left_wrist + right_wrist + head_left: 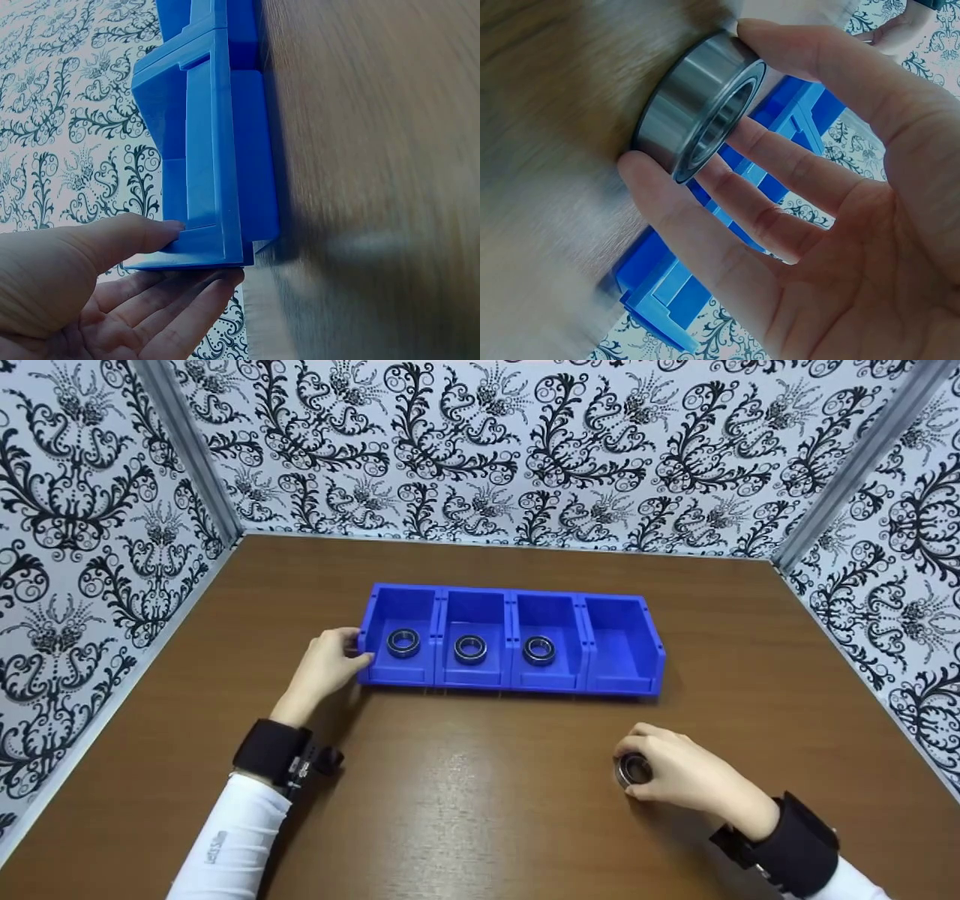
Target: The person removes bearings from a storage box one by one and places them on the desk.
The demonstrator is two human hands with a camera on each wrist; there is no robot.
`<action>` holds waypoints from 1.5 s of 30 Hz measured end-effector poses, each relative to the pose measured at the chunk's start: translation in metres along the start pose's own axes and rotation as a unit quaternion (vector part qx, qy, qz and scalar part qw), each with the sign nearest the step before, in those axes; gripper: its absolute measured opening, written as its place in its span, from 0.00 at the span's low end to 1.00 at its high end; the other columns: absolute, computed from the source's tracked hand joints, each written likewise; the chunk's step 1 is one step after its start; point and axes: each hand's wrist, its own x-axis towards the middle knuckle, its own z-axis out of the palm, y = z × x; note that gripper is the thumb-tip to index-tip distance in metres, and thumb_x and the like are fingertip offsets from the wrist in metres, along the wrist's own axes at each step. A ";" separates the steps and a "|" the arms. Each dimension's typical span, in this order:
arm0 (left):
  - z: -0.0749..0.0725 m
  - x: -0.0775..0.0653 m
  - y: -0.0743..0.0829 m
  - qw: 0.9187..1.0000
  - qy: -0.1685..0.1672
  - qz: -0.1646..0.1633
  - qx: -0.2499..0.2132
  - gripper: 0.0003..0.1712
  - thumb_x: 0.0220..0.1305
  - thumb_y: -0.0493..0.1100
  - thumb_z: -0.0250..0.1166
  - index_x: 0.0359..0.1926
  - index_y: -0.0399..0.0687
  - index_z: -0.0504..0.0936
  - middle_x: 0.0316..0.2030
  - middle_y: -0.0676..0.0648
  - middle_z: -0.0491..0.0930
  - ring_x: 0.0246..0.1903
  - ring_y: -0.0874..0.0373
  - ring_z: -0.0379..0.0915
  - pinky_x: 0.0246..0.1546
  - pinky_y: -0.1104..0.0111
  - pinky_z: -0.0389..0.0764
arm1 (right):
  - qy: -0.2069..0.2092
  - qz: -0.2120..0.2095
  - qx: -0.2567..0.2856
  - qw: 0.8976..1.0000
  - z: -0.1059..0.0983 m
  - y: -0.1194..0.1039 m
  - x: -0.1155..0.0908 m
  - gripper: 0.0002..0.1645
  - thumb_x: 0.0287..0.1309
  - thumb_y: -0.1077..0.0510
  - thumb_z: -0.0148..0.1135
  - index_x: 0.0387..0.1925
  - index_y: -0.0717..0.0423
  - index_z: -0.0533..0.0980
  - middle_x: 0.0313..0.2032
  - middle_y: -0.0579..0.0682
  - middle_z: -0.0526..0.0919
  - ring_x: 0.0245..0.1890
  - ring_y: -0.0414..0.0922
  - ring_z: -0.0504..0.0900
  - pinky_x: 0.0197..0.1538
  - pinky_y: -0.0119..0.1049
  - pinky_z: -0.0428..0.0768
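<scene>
My right hand (686,771) pinches a metal ball bearing (686,101) by its rim, between thumb and fingertips. The bearing stands tilted up on edge close over the brown table, in front of the right end of a row of blue storage bins (510,680). At the row's left end, my left hand (321,667) grips the side wall of the outermost bin, thumb on the inside and fingers along the outside. The three bins from the left each hold one bearing lying flat: a left one (403,653), a middle one (470,659) and a right one (539,660).
The bins stand joined side by side on a brown wooden table (450,795), open fronts toward me. White panels (480,457) with a black floral pattern close off the back and both sides. Black camera straps (271,750) sit on both wrists.
</scene>
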 end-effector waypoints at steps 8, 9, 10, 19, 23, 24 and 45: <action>-0.001 -0.001 0.001 1.000 0.001 0.001 -0.005 0.28 0.65 0.36 0.64 0.62 0.23 0.75 0.55 0.26 0.82 0.57 0.34 0.82 0.63 0.46 0.80 | 0.001 0.001 -0.002 1.000 -0.001 -0.001 -0.001 0.17 0.45 0.60 0.77 0.40 0.51 0.84 0.39 0.45 0.82 0.38 0.43 0.83 0.40 0.37 0.83; -0.001 -0.001 0.001 1.000 0.000 0.001 -0.005 0.28 0.65 0.36 0.64 0.62 0.23 0.75 0.55 0.26 0.82 0.57 0.34 0.82 0.63 0.46 0.80 | 0.000 0.001 -0.002 1.000 -0.001 -0.001 -0.001 0.17 0.45 0.60 0.77 0.41 0.51 0.84 0.39 0.45 0.82 0.38 0.43 0.83 0.40 0.37 0.83; -0.001 -0.001 0.001 1.000 0.000 0.001 -0.004 0.28 0.65 0.36 0.64 0.62 0.23 0.75 0.55 0.26 0.82 0.57 0.34 0.82 0.63 0.46 0.80 | -0.001 0.001 -0.001 1.000 -0.001 -0.001 -0.002 0.17 0.45 0.60 0.77 0.41 0.52 0.84 0.39 0.45 0.82 0.38 0.43 0.83 0.41 0.37 0.84; 0.000 -0.001 -0.001 1.000 -0.005 -0.003 -0.005 0.29 0.65 0.36 0.63 0.64 0.22 0.74 0.56 0.25 0.81 0.58 0.33 0.81 0.63 0.46 0.79 | -0.002 -0.002 0.003 1.000 0.000 -0.001 -0.002 0.19 0.46 0.60 0.77 0.43 0.54 0.84 0.40 0.46 0.83 0.39 0.45 0.85 0.42 0.38 0.85; 0.000 -0.001 -0.001 1.000 -0.005 -0.003 -0.005 0.29 0.65 0.36 0.63 0.64 0.22 0.73 0.57 0.25 0.81 0.58 0.33 0.80 0.64 0.46 0.79 | -0.003 -0.004 0.002 1.000 -0.001 -0.002 -0.003 0.20 0.46 0.60 0.77 0.44 0.54 0.84 0.40 0.47 0.83 0.39 0.46 0.85 0.42 0.38 0.85; 0.000 -0.001 -0.001 1.000 -0.005 -0.004 -0.005 0.29 0.66 0.36 0.63 0.64 0.22 0.73 0.57 0.25 0.81 0.58 0.33 0.80 0.64 0.46 0.79 | -0.002 -0.003 0.002 1.000 -0.001 -0.002 -0.003 0.20 0.46 0.60 0.77 0.44 0.54 0.84 0.40 0.46 0.83 0.39 0.45 0.85 0.42 0.38 0.85; 0.000 0.000 -0.002 1.000 0.001 0.001 0.000 0.29 0.66 0.36 0.63 0.63 0.22 0.74 0.56 0.25 0.81 0.58 0.33 0.81 0.64 0.46 0.79 | 0.035 0.005 -0.020 0.999 -0.015 -0.007 0.000 0.18 0.51 0.60 0.73 0.47 0.57 0.85 0.44 0.49 0.86 0.42 0.48 0.86 0.43 0.44 0.85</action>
